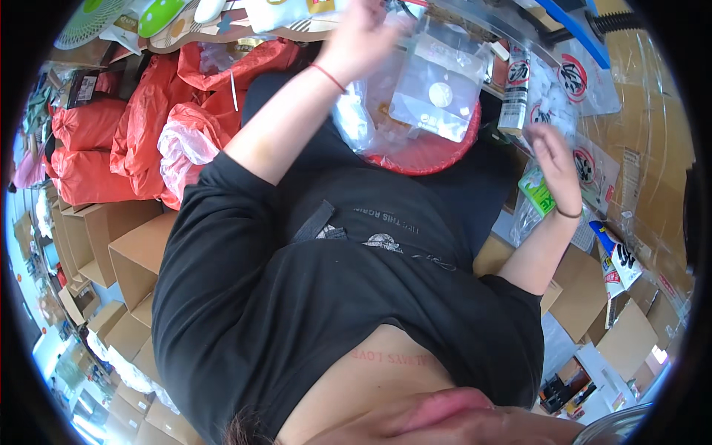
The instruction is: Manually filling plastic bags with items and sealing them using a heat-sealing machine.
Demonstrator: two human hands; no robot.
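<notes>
My left hand [361, 43] is raised at the top middle, its fingers smeared by motion. It is close to a small packet with a red edge, and I cannot make out whether it grips anything. Below and to the right of it, a bin with a red liner [419, 165] holds clear plastic packaging [434, 93]. On the right, my right hand [556, 159] is lifted with its fingers stretched out and nothing visible in them. Nearest to that hand are white printed plastic packets [552, 100], a long white and dark pack [514, 93] and a green packet [535, 190].
Stuffed red plastic bags [141, 141] crowd the left side. Open cardboard boxes [137, 248] stand below them. A green fan-shaped item [93, 22] lies on the table at the far left. A blue bar [575, 30] crosses the top right, beside tape-covered cardboard [649, 141].
</notes>
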